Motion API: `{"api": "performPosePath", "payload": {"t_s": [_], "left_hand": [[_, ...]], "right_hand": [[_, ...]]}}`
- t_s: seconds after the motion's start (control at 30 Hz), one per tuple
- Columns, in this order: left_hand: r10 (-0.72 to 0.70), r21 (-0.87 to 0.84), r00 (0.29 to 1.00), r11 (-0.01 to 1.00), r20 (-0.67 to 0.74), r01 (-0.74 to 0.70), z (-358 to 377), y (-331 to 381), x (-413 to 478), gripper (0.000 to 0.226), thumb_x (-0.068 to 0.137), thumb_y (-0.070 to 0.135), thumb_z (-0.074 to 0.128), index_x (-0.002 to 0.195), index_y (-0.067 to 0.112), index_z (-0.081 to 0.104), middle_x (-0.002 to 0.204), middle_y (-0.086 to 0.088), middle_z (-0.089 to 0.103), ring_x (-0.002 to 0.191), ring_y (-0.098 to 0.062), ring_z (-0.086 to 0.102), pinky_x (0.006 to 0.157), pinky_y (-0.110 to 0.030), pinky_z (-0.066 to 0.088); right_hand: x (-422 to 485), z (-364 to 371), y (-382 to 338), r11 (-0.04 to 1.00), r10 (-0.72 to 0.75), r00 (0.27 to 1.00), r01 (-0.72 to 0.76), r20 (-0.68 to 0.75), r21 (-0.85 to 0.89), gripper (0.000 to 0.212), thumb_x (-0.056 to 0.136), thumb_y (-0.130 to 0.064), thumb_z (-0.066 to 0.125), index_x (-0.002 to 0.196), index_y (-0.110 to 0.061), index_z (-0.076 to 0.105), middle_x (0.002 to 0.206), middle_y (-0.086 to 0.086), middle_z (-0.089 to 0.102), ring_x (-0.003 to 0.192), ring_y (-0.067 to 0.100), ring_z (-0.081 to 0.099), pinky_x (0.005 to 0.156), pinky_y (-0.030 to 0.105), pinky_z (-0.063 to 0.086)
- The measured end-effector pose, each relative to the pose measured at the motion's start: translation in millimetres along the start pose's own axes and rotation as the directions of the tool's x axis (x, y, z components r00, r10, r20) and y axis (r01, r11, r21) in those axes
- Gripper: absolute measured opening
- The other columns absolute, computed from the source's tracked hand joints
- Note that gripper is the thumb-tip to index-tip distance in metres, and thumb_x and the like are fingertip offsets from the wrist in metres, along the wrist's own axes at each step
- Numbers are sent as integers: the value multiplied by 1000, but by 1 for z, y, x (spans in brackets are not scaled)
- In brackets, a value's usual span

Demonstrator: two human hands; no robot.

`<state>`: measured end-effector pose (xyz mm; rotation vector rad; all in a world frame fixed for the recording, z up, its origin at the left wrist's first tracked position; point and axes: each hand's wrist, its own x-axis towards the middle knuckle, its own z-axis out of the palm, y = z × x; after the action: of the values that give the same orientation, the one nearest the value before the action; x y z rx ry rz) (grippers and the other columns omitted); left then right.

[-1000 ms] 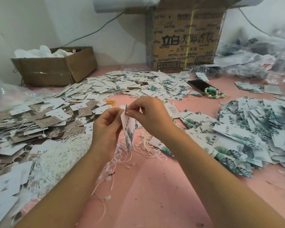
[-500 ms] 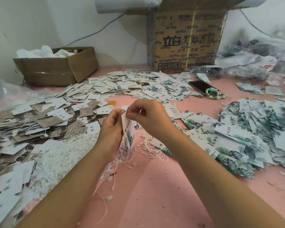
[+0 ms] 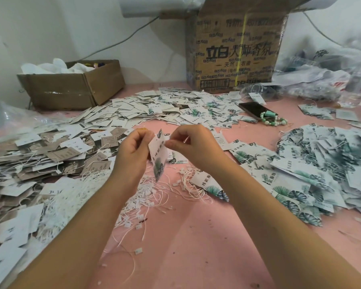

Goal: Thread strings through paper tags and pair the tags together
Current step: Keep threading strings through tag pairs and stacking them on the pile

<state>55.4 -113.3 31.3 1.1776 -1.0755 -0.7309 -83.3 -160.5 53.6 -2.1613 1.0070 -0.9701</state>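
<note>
- leaf-print paper tag [image 3: 159, 157] gripped upright by curled left hand [image 3: 133, 152]
- its top edge pinched by right hand [image 3: 193, 146]
- loose white strings [image 3: 148, 198] heaped on pink surface [image 3: 196, 253]

1. Clock centre: the white leaf-printed paper tag [image 3: 159, 157], held above the flat pink table top [image 3: 196, 257] between the left hand [image 3: 133, 153] at 9 and the right hand [image 3: 193, 146] at 3.
2. At 6, under the hands, lies the tangle of thin white strings [image 3: 140, 199].
3. At 9 lies the heap of brown and white card tags [image 3: 40, 157]; behind it, at 10, stands the low open brown cardboard box [image 3: 71, 90].
4. At 12 lies the spread of small white paper tags [image 3: 146, 111]; behind it, at 1, stands the tall printed cardboard carton [image 3: 233, 55].
5. At 2 lies the flat black phone [image 3: 250, 107], the green bead bracelet [image 3: 274, 120] touching its right end.
6. At 3 to 4 lies the heap of leaf-printed paper tags [image 3: 321, 170].
</note>
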Motion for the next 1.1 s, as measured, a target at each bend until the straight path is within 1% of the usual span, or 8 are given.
{"api": "performPosePath", "payload": {"t_s": [0.1, 0.2, 0.3, 0.4, 0.57, 0.73, 0.9, 1.1], "left_hand": [[19, -186, 999, 982, -27, -23, -5, 3, 2, 29, 99, 14, 43, 77, 19, 62, 78, 0, 68, 60, -4, 54, 63, -21, 48], [-43, -341, 991, 940, -128, -3, -8, 6, 5, 19, 99, 14, 44, 82, 13, 53, 72, 1, 68, 55, -4, 50, 52, -16, 44], [-124, -403, 962, 915, -242, 17, -12, 9, 9, 13, 96, 16, 50, 84, 13, 54, 71, 0, 62, 51, -2, 51, 49, -15, 44], [-129, -358, 954, 933, -272, 24, -18, 12, 11, 7, 90, 13, 58, 83, 12, 60, 73, -2, 62, 54, -4, 56, 54, -16, 49], [-109, -306, 978, 951, -179, 50, -19, 16, 9, 11, 82, 1, 59, 86, 9, 67, 67, 2, 71, 64, -6, 66, 62, -15, 53], [-26, -192, 999, 981, -22, 21, -16, 23, 4, 17, 72, 7, 63, 87, 13, 69, 74, 1, 73, 69, -7, 67, 63, -16, 53], [65, -74, 994, 996, 88, -59, -7, 29, -3, 20, 66, 17, 69, 85, 22, 72, 80, 1, 74, 77, -9, 69, 65, -17, 53], [95, -51, 993, 994, 70, -92, -5, 30, -4, 17, 64, 21, 69, 81, 18, 68, 72, 4, 73, 68, -5, 66, 61, -16, 51]], "right_hand": [[2, -11, 4, 994, 105, 994, -105, -3, 2, 23, 81, -33, 68, 69, -14, 63, 56, -6, 53, 47, 6, 42, 49, 21, 37], [2, -25, 9, 978, 195, 981, -195, 10, 79, 22, 82, -31, 67, 69, -13, 63, 53, -8, 58, 40, 5, 45, 43, 19, 39], [1, -36, 14, 968, 235, 972, -235, 10, 94, 23, 83, -27, 67, 67, -12, 63, 43, -10, 56, 33, 2, 43, 36, 12, 34], [1, -45, 18, 962, 235, 972, -231, -14, 148, 20, 85, -22, 65, 67, -12, 65, 42, -10, 55, 35, 0, 39, 38, 13, 34], [1, -49, 16, 961, 171, 983, -151, -66, 230, 12, 89, -5, 57, 87, -9, 69, 61, -2, 62, 45, 1, 50, 47, 14, 42], [1, -45, 5, 931, 101, 988, -52, -117, 362, 12, 86, 0, 60, 78, -10, 59, 61, 3, 66, 47, 10, 57, 48, 21, 48], [0, -38, -6, 901, 25, 995, 18, -94, 434, 11, 85, 1, 61, 80, -8, 61, 59, 3, 67, 48, 12, 58, 48, 21, 47], [-2, -36, -14, 848, 26, 999, -40, 34, 529, 10, 81, 6, 62, 82, -4, 62, 68, 10, 66, 53, 10, 63, 56, 21, 54]]}}
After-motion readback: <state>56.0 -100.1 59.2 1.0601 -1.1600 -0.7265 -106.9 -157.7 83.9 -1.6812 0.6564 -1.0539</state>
